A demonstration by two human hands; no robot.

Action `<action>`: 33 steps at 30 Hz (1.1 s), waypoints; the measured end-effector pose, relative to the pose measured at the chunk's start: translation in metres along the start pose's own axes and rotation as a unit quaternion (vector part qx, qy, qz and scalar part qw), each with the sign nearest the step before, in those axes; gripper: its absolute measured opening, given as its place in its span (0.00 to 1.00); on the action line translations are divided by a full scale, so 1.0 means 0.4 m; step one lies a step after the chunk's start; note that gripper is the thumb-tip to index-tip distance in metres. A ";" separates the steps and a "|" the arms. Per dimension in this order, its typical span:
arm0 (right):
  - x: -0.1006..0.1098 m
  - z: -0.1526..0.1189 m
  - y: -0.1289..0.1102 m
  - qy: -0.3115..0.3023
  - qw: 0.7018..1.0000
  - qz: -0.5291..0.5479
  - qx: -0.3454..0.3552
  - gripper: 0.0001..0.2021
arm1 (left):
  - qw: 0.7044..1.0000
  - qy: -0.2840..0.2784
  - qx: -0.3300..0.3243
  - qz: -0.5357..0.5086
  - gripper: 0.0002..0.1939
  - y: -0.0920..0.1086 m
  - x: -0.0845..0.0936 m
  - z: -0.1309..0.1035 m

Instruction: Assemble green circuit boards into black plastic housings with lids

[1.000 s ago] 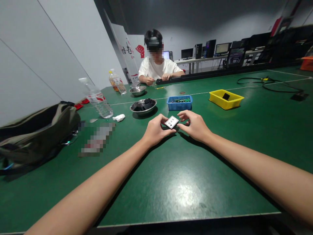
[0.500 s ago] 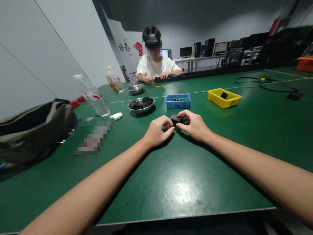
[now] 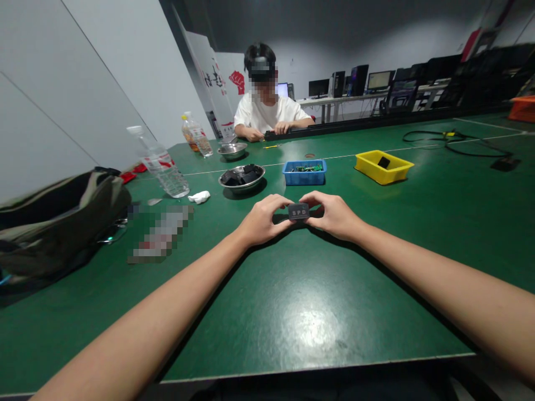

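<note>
A small black plastic case (image 3: 298, 212) with the letters "SPD" on its face is held low over the green table, its lettered side toward me. My left hand (image 3: 267, 219) grips its left end between thumb and fingers. At its right end, my right hand (image 3: 333, 215) pinches it the same way. Beyond my hands stand a metal bowl (image 3: 242, 189) of black plastic parts, a blue tray (image 3: 304, 178) with green circuit boards, and a yellow tray (image 3: 382, 175) with one black piece inside.
To the left are a dark bag (image 3: 62, 228), a water bottle (image 3: 165, 170), a crumpled tissue (image 3: 199, 197) and a blurred-out flat item (image 3: 163, 234). A person (image 3: 270, 108) in a white shirt works across the table (image 3: 334, 312). Black cables (image 3: 468, 143) lie at the far right.
The black case has been turned so that its lettered side faces me. Both hands have shifted to grip its two ends.
</note>
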State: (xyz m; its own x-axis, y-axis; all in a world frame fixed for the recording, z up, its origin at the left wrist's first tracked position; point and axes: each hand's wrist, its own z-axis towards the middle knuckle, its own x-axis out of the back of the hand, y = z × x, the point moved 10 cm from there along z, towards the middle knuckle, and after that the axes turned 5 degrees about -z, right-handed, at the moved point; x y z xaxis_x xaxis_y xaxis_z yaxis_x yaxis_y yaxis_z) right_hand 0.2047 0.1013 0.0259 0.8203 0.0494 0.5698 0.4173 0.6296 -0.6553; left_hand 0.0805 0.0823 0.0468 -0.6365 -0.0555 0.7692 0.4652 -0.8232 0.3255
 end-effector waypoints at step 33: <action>0.014 0.002 -0.014 0.011 0.999 -0.045 0.008 0.15 | 1.000 -0.002 0.014 0.004 0.12 -0.002 0.001 -0.001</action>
State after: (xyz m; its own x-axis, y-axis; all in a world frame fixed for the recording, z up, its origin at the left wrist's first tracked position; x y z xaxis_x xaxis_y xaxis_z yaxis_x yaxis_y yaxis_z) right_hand 0.2066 0.0987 0.0329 0.7887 -0.0251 0.6142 0.4833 0.6427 -0.5944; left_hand 0.0793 0.0828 0.0466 -0.6299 -0.0605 0.7743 0.4884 -0.8061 0.3343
